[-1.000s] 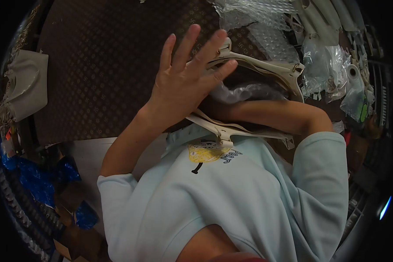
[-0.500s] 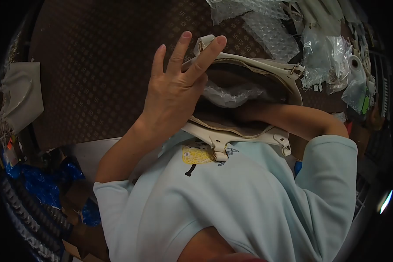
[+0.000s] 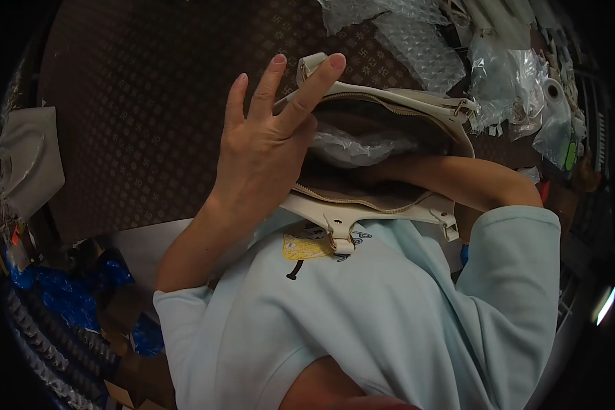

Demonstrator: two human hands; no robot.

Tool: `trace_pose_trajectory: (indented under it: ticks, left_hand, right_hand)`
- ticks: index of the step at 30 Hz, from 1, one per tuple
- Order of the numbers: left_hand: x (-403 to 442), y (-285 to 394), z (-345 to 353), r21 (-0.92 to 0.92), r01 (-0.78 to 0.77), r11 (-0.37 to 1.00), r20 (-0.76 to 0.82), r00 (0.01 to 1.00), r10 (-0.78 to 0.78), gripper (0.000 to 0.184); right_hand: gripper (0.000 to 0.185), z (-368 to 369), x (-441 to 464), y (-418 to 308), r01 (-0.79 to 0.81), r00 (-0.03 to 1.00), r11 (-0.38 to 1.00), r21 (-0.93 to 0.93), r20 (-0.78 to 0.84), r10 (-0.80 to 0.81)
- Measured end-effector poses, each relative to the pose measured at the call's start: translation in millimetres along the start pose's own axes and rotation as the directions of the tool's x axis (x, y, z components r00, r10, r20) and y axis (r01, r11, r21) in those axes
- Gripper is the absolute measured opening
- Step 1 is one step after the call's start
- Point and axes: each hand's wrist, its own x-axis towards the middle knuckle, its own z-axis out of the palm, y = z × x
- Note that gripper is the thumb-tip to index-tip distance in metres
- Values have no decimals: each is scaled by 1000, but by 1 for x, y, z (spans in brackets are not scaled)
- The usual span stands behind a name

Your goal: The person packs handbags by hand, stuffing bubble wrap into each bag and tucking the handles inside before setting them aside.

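Note:
A cream handbag (image 3: 383,214) with a gold zipper lies open against my body, its dark lining showing. At the bag's left end, my left hand (image 3: 263,147) has three fingers raised. Its index finger is bent down with the thumb out of sight, pinching the bag's end. My right forearm reaches in through the bag's opening from the right. The right hand itself is hidden in the dark interior. Crumpled clear plastic wrap (image 3: 359,148) sits inside the bag, just above that forearm.
The bag rests by a brown patterned table surface (image 3: 137,137). Bubble wrap (image 3: 424,55) and clear plastic bags (image 3: 495,82) lie at the upper right, beside a plastic roll (image 3: 553,92). Another pale bag (image 3: 34,160) lies at the far left. Blue plastic (image 3: 68,297) is at the lower left.
My left hand and the bag's left end have shifted slightly left. My right forearm has moved a little left and up, its hand still inside the bag.

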Motion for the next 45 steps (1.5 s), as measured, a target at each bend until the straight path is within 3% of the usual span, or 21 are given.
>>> trace_pose_trajectory:
  ticks: [1, 3, 10, 16, 18, 19, 21, 22, 24, 27, 29, 30, 31, 32, 33, 34, 36, 37, 39, 43, 45]
  left_hand:
    - [1, -1, 1, 4, 3, 1000, -8, 1000, -3, 13]
    - [0, 3, 0, -48, -6, 999, -3, 1000, 6, 13]
    - [-5, 11, -5, -83, 16, 996, 80, 997, -10, 11]
    - [-8, 5, 0, -155, -74, 985, -91, 994, 61, 15]
    - [-7, 2, 3, -624, 13, 781, -272, 934, -233, 15]
    - [-5, 0, 3, -617, -1, 787, -284, 933, -222, 15]
    - [-7, -7, 0, -660, 238, 713, -149, 889, -434, 16]
    - [-11, -9, 2, -655, 243, 716, -150, 887, -438, 16]
    - [-17, -16, 7, -841, 437, 318, 268, 848, -457, 21]
    - [-18, -11, 9, -854, 407, 324, 257, 871, -418, 26]
    - [-20, -14, 12, -868, 407, 286, 267, 867, -421, 27]
    - [-22, -16, 13, -876, 409, 254, 285, 866, -412, 28]
    - [-21, -15, 14, -874, 414, 253, 286, 861, -420, 28]
    - [-18, -14, 14, -879, 406, 248, 285, 866, -411, 28]
    - [-15, -14, 15, -885, 395, 245, 279, 873, -400, 28]
    - [-14, -15, 15, -883, 396, 252, 278, 874, -398, 28]
    - [-15, -16, 15, -890, 402, 216, 303, 874, -380, 28]
    - [-15, -17, 15, -887, 405, 223, 302, 873, -382, 28]
    - [-18, -16, 13, -875, 443, 197, 339, 850, -404, 28]
    - [-18, -13, 14, -887, 428, 174, 331, 851, -407, 27]
    - [-15, -12, 13, -894, 409, 182, 296, 845, -445, 26]
  right_hand:
    - [43, 6, 14, 12, 0, 1000, 1000, -9, 3, 0]
    - [41, 31, 45, 50, -165, 986, 814, -557, -106, 128]
    - [40, 74, 98, 11, -281, 959, 821, -497, -124, 253]
    - [38, 49, 44, -11, -418, 906, 797, -435, -140, 399]
    - [38, 53, 44, -20, -456, 888, 792, -405, -143, 437]
    - [37, 60, 61, -31, -468, 881, 788, -399, -149, 448]
    - [37, 66, 57, -41, -494, 866, 778, -389, -142, 479]
    - [36, 65, 50, -44, -511, 855, 771, -380, -133, 501]
    - [36, 67, 38, -50, -545, 831, 753, -368, -121, 542]
    - [35, 69, 19, -60, -611, 779, 710, -349, -109, 617]
    - [32, 63, -12, -105, -191, 938, 504, -842, -5, 347]
    - [32, 55, -17, -101, -185, 936, 500, -846, 4, 353]
    - [30, 47, -19, -91, -19, 999, 353, -936, -32, -31]
    - [28, 42, -19, -80, 73, 909, 145, -987, 6, -417]
    - [21, 49, -13, -70, 21, 949, 283, -959, -70, -308]
    - [21, 51, -3, -65, 25, 947, 284, -958, -68, -314]
    - [24, 53, 13, -55, 56, 992, 525, -849, -13, -127]
    - [24, 51, 16, -50, 64, 991, 526, -848, -8, -133]
    - [30, 52, 22, -37, 318, 888, 438, -841, 102, -449]
    - [33, 45, 29, -25, 431, 823, 223, -874, 280, -495]
    - [25, 55, 41, -34, -10, 998, 633, -774, -45, -39]
